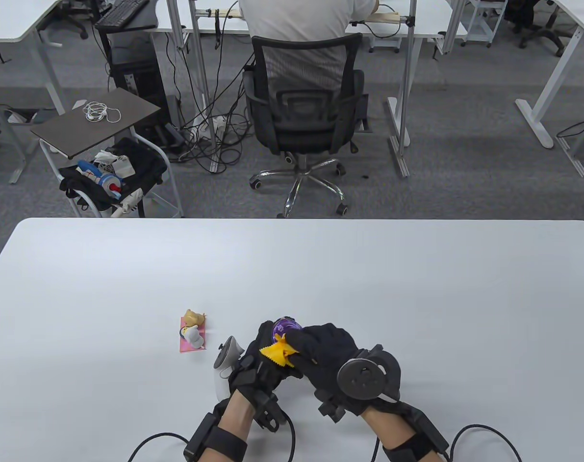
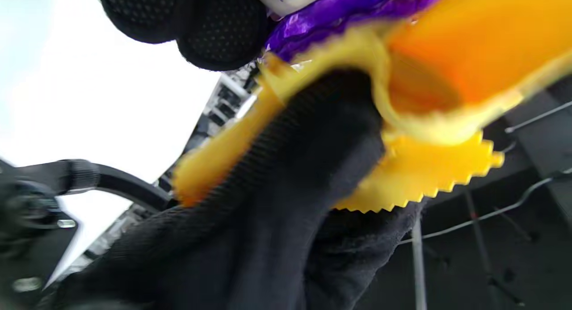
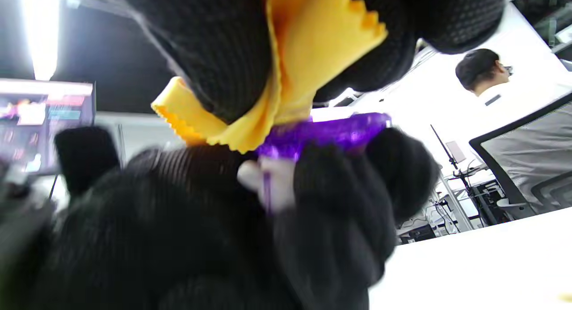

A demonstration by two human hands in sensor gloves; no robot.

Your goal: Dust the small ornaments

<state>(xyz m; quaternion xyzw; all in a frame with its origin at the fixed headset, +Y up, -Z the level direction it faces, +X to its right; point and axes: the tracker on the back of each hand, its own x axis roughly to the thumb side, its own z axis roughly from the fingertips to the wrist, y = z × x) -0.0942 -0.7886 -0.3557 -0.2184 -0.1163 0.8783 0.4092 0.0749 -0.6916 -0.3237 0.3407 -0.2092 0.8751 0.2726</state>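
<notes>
Table view shows the purple ornament point(image 1: 285, 326) held above the near middle of the white worktop point(image 1: 417, 288), gripped from the left by the left hand point(image 1: 263, 361), whose gloved fingers curl around it. Against the ornament's near side lies a yellow cloth point(image 1: 278, 355) with a zigzag edge, pinched in the curled fingers of the right hand point(image 1: 328, 353), which comes over the ornament from the right. Both hands touch each other around the ornament. In the right wrist view the ornament point(image 3: 326, 133) shows a glossy purple rim over a white part, with the left hand's fingers point(image 3: 339, 203) wrapped under it and the cloth point(image 3: 286, 77) folded down onto its top. In the left wrist view, blurred, the cloth point(image 2: 415, 180) drapes over a black gloved finger, right beside the purple surface point(image 2: 339, 10). Left of the hands, apart from them, a small figurine set point(image 1: 193, 331) rests on a pink base on the worktop. Beyond the worktop's far edge a person point(image 1: 306, 19) sits in a black mesh office chair point(image 1: 304, 110), and a small cart point(image 1: 99, 144) stands to the left
</notes>
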